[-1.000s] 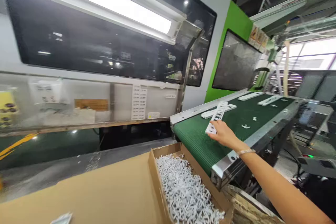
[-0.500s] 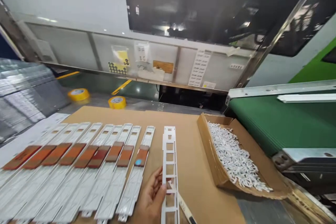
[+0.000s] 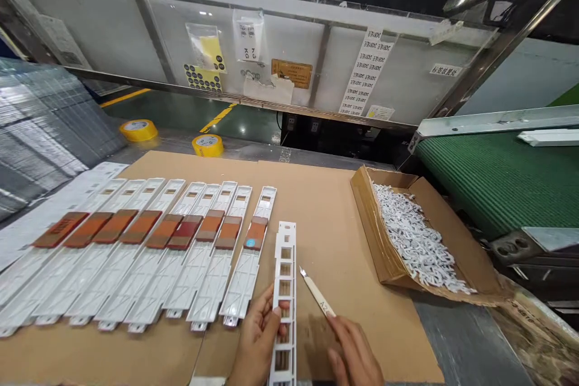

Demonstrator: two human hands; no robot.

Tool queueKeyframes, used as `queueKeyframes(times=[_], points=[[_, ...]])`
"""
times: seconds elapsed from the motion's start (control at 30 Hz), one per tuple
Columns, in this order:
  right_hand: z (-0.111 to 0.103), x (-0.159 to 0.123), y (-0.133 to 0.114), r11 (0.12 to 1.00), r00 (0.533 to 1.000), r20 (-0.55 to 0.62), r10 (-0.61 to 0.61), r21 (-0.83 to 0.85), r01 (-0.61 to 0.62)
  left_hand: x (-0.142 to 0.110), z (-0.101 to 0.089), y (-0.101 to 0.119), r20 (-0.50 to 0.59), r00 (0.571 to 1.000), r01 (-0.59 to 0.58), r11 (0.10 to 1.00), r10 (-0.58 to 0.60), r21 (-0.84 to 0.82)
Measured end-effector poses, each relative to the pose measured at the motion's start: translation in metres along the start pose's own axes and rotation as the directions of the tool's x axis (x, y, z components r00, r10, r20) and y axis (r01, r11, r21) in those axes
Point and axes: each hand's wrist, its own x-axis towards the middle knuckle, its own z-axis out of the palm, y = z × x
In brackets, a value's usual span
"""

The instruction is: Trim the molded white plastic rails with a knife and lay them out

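My left hand (image 3: 259, 338) is closed around the side of a long white plastic strip (image 3: 284, 289) with a row of rectangular openings, its thumb on the near face. Held upright, the strip runs off the bottom edge of the view. In my right hand (image 3: 355, 353) is a craft knife (image 3: 318, 297) with a cream handle marked "A2". Its pointed blade faces up and left, beside the strip and apart from it. On the left lie several white plastic channels (image 3: 246, 277), each with a reddish-brown block (image 3: 256, 233) across it; the nearest block bears a blue dot.
A cardboard tray (image 3: 368, 229) of small white plastic pieces (image 3: 418, 241) stands right on the cardboard sheet (image 3: 316, 193). Beyond it is a green conveyor belt (image 3: 493, 175). Two yellow tape rolls (image 3: 207, 145) sit at the back; a wrapped stack (image 3: 40, 132) is at left.
The knife has moved from behind the strip's openings to its right side, and my right hand has come into view. My left hand still holds the strip. The whole view has shifted downward.
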Motion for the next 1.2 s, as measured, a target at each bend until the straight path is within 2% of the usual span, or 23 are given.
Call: queueKeyframes(times=[0.07,0.23,0.37,0.47,0.57,0.63,0.87,0.97,1.1,1.17,1.2], points=[[0.009,0.011,0.01,0.996,0.999,-0.03,0.02,-0.086,-0.022,-0.005,0.003,0.001,-0.035,0.999,-0.023,0.999,0.023,-0.024],[0.024,0.033,0.022,0.952,1.0,-0.01,0.023,-0.305,-0.024,-0.01,0.004,0.005,-0.013,1.0,0.001,0.999,-0.001,-0.044],[0.031,0.035,0.022,0.946,0.998,0.016,0.055,-0.321,-0.047,-0.009,0.002,0.008,-0.006,1.0,-0.006,0.999,0.006,-0.051],[0.033,0.036,0.019,0.948,0.998,0.021,0.063,-0.312,-0.053,-0.009,0.0,0.009,0.011,0.999,0.034,0.997,-0.034,-0.063],[0.03,0.038,0.017,0.951,0.996,0.031,0.089,-0.301,-0.076,-0.007,-0.001,0.013,0.055,0.992,0.115,0.993,-0.113,-0.029],[0.025,0.038,0.019,0.949,0.991,0.036,0.13,-0.295,-0.114,-0.004,0.0,0.015,0.097,0.987,0.127,0.991,-0.13,0.04],[-0.005,0.026,0.035,0.925,0.937,0.08,0.341,-0.206,-0.319,0.023,0.008,0.002,0.163,0.986,0.002,0.965,-0.046,0.261],[-0.017,0.018,0.033,0.919,0.918,0.107,0.383,-0.143,-0.367,0.027,0.01,-0.001,0.208,0.978,-0.106,0.894,0.015,0.436],[-0.025,0.01,0.026,0.92,0.911,0.13,0.391,-0.078,-0.384,0.015,0.011,0.001,0.269,0.951,-0.295,0.705,0.152,0.645],[-0.027,0.009,0.024,0.924,0.915,0.131,0.382,-0.044,-0.38,0.004,0.01,0.001,0.308,0.929,-0.368,0.575,0.204,0.731],[-0.027,0.009,0.024,0.924,0.915,0.133,0.381,-0.019,-0.382,-0.002,0.009,0.0,0.341,0.912,-0.41,0.464,0.227,0.785]])
